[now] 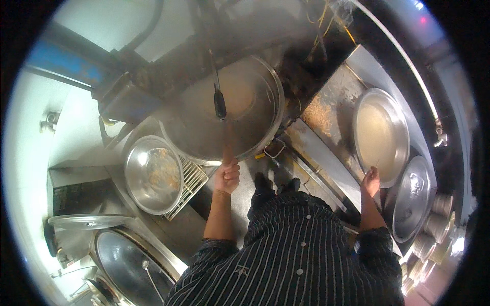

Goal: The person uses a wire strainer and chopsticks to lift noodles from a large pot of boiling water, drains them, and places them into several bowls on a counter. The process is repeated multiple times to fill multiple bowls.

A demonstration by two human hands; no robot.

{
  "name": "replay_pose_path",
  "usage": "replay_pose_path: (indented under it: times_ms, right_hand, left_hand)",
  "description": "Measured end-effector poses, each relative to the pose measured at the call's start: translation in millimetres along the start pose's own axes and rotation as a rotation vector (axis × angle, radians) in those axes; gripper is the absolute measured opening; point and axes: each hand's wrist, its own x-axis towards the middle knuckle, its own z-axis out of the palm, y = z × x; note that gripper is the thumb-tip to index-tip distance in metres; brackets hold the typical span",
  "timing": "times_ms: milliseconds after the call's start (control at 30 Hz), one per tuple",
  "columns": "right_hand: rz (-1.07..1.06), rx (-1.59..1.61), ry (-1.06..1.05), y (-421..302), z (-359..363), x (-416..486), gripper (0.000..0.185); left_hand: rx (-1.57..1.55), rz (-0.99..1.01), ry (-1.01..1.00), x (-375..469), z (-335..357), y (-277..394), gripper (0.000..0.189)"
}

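Observation:
My left hand (227, 178) is closed round the near end of a long-handled tool (219, 105) with a black grip section. Its shaft runs away over a big steaming metal pot (278, 114); steam blurs its far end. Brownish liquid with a paler patch fills the pot. On the right, my right hand (370, 181) is at the near edge of a wide metal basin (405, 134) of pale, cloudy liquid. Its fingertips are drawn together, with a thin strand-like thing above them; whether they hold it or the rim is unclear.
Another metal basin (130, 179) with pale residue rests by a wire rack (187, 187) on the left. Pale shreds (317, 114) lie on the metal counter right of the pot. A dark metal basin (411, 202) and stacked bowls (436, 225) stand lower right. A large wok-like pan (126, 264) is lower left.

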Motion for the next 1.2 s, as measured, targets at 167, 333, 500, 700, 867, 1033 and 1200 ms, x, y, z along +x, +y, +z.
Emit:
replay_pose_path:
  times_ms: [167,333,500,700,867,1033,1200]
  right_hand:
    - [0.016,-0.025,-0.004,-1.5,-1.1,0.8,0.021]
    - [0.086,-0.034,-0.069,-2.3,-2.6,1.3,0.021]
    - [0.082,0.048,-0.066,-2.7,-4.5,0.6,0.023]
    - [0.104,-0.016,-0.056,-4.6,-4.5,-0.7,0.024]
    - [0.098,-0.019,-0.033,-1.6,-1.2,0.9,0.026]
    - [0.025,-0.032,-0.035,1.7,-0.6,3.0,0.024]
    - [0.026,-0.028,-0.044,-0.9,-1.9,3.0,0.024]
  left_hand:
    - [0.081,-0.032,-0.007,-14.4,1.6,-2.1,0.008]
    - [-0.018,-0.031,0.016,-42.8,24.2,-23.2,0.007]
    - [-0.257,0.031,-0.048,-44.1,75.7,-45.7,0.022]
    - [-0.144,0.303,0.416,11.8,81.6,-46.4,0.026]
    - [-0.412,0.041,0.028,20.2,33.9,-14.5,0.011]
    - [-0.272,0.033,0.024,10.2,6.7,-2.7,0.016]
    - [-0.164,0.033,-0.02,5.8,-3.4,-4.4,0.018]
